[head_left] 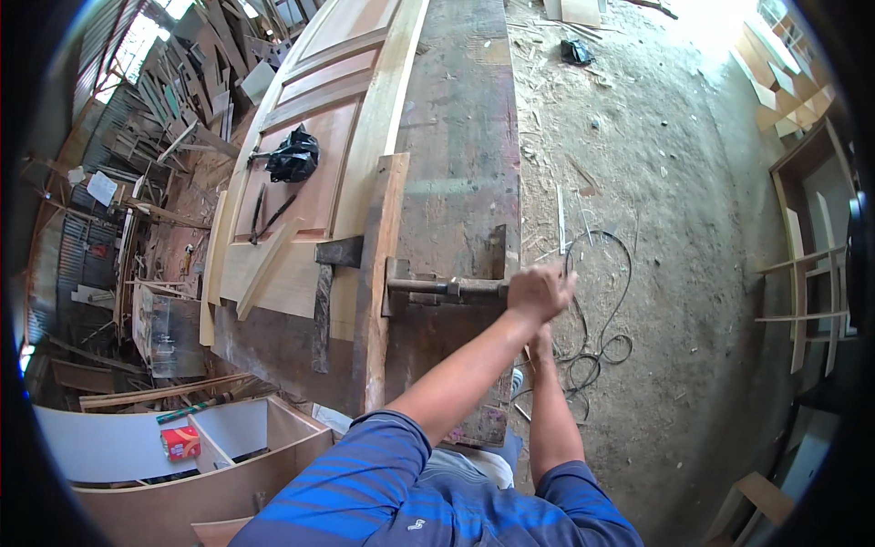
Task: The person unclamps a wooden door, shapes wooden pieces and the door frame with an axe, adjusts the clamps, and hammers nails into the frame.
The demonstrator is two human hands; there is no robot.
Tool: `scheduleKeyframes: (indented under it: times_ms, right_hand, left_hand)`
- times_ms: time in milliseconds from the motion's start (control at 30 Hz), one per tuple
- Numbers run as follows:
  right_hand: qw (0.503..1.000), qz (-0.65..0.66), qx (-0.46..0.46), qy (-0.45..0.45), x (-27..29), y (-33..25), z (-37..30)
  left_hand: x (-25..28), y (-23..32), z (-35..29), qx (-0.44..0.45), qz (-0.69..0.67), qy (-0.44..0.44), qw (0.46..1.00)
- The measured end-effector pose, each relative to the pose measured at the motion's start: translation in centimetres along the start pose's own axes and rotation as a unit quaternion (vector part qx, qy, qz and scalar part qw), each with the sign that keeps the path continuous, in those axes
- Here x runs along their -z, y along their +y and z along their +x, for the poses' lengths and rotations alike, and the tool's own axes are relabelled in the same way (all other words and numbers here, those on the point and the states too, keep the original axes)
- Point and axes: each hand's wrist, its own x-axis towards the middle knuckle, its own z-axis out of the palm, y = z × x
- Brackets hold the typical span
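Working at the outer end of a metal clamp (447, 289), hands together

Head view, clock face centred on the picture:

Clamp sits at the hub, its bar lying across the bench (460, 118). Left hand (540, 292) at 3 o'clock, by the bar's right-hand end, just past the bench edge; fingers blurred, can't tell whether they close on the bar. Right hand (540, 343) at 4, directly below the left and mostly hidden by its wrist; can't tell its grip.

Clamp's inner end bears on a wooden strip (382, 264) at 9, standing along the side of a panelled door (314, 109) that lies on the bench out to 11. Black metal bracket (340, 252) also at 9, touching the strip's far side; dark flat bar (322, 319) runs down from it. Wood wedge (270, 267) farther out at 9, lying on the door's near end. Black plastic bag (293, 155) on the door at 10.

Floor: black cable (630, 273) looping from 3 to 4. Open wooden cabinet (182, 501) at 8, red box (180, 443) inside. Scrap boards (187, 91) stacked at 10. Shelving (802, 301) at 3, near the rim.
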Motion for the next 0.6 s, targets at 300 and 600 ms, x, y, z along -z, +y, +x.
scheduleKeyframes:
  times_ms: [300,600]
  right_hand:
    - [0.997,-0.058,0.014,0.043,-0.4,-1.8,-1.8]
    - [0.926,-0.335,-0.135,0.107,-3.9,-9.7,-12.4]
  left_hand:
    - [-2.1,-1.6,-0.1,-0.093,0.005,0.010,0.996]
    - [-0.2,-1.2,1.7,-0.002,0.002,-0.069,0.998]
